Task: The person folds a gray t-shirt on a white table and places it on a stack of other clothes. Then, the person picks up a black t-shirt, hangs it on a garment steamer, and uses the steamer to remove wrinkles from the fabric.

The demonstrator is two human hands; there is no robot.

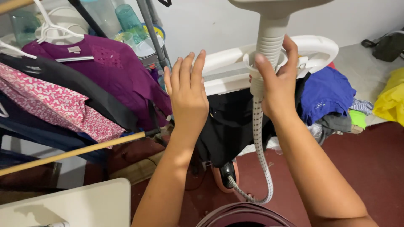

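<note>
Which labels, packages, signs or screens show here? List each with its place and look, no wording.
Garment label: small whitish rectangle inside the neckline of the purple top hanging upper left, left of both hands.
No packages, signs or screens in view.

We see even, soft indoor light, moderately bright, no hard glare. White wall (210,25) lit flat. Faint shadows under hanging garments (63,96) and along our forearms. Red floor (370,168) darker toward lower right. Focus sharp on left hand (187,94); slight wide-angle stretch at frame edges, steamer head (273,4) cropped, slightly overexposed.
</note>
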